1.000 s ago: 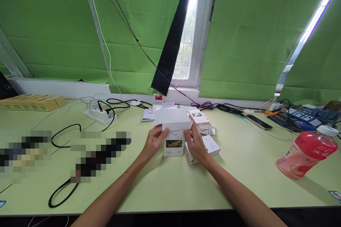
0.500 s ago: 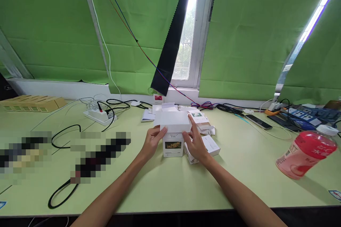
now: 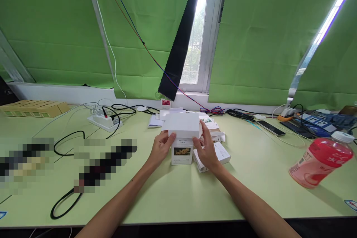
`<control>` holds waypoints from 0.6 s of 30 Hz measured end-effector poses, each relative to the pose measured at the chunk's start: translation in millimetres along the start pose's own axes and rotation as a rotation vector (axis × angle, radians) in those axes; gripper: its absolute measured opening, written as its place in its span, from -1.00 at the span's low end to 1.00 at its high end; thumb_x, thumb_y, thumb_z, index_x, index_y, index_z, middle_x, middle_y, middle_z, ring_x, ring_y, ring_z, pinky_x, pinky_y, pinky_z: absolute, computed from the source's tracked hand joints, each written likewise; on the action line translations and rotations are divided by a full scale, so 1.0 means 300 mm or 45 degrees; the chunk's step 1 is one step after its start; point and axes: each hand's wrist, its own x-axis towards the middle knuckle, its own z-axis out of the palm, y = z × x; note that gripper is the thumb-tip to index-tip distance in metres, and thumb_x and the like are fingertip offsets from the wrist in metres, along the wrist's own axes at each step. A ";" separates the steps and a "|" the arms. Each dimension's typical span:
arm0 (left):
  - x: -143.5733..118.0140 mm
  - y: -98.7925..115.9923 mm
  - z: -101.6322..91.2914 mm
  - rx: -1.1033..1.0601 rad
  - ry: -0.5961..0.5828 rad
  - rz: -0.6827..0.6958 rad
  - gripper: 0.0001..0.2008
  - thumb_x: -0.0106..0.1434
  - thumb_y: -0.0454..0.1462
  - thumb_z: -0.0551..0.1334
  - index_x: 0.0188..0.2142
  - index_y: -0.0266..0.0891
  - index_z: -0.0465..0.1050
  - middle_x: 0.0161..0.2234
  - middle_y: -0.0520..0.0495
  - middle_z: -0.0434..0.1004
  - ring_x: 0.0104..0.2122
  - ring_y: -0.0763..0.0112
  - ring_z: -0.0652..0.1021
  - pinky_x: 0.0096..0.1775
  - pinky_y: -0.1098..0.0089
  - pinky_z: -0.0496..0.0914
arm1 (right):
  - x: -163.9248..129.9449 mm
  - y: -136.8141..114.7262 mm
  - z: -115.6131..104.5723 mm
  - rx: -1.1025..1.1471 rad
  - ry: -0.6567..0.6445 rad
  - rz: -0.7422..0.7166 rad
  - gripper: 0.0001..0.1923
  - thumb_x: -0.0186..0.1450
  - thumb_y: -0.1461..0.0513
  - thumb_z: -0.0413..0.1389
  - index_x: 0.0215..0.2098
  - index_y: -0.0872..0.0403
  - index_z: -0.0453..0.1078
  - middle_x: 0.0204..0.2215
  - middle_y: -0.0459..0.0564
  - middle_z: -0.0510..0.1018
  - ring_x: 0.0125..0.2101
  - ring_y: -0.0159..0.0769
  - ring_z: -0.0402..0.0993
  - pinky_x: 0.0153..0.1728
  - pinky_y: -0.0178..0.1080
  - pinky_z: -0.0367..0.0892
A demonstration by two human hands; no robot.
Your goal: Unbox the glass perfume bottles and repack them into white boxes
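A white carton (image 3: 182,159) with a yellow plant picture on its front stands upright on the table in front of me. White panels (image 3: 184,122) lie across its top, with a flap edge jutting out at the left. My left hand (image 3: 161,148) grips the carton's upper left side, thumb on the front edge. On the upper right side my right hand (image 3: 206,150) holds it too, its thumb at the front and index finger along the side edge. The fingertips behind the carton are hidden.
Flat white boxes (image 3: 222,152) lie right of the carton, more cartons (image 3: 210,123) behind it. A pink drink bottle (image 3: 320,160) and a phone (image 3: 270,128) are at right. A power strip (image 3: 104,122), black cable (image 3: 65,204) and yellowish boxes (image 3: 35,108) are at left.
Both hands stay on the carton, almost in place. The top panels have shifted slightly, and the right index finger has moved a little to the right.
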 end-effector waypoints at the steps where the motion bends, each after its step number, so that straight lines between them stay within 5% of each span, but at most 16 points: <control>1: 0.001 -0.002 0.002 0.015 0.015 0.006 -0.49 0.24 0.13 0.24 -0.53 -0.25 0.54 -0.36 -0.13 0.50 -0.29 0.29 0.49 -0.30 0.37 0.42 | 0.000 -0.002 0.000 0.006 0.011 0.005 -0.34 0.44 0.02 0.04 0.42 0.00 -0.01 0.34 0.17 0.21 0.20 -0.05 0.31 0.05 -0.02 0.44; 18: 0.003 0.014 0.012 -0.037 0.025 -0.047 -0.47 0.20 0.18 0.24 -0.46 -0.27 0.55 -0.28 -0.14 0.50 -0.28 0.31 0.50 -0.27 0.37 0.45 | 0.003 -0.019 -0.004 -0.043 0.065 0.038 -0.31 0.38 0.01 0.11 0.40 0.00 0.07 0.18 0.18 0.38 0.06 -0.06 0.37 -0.12 -0.08 0.50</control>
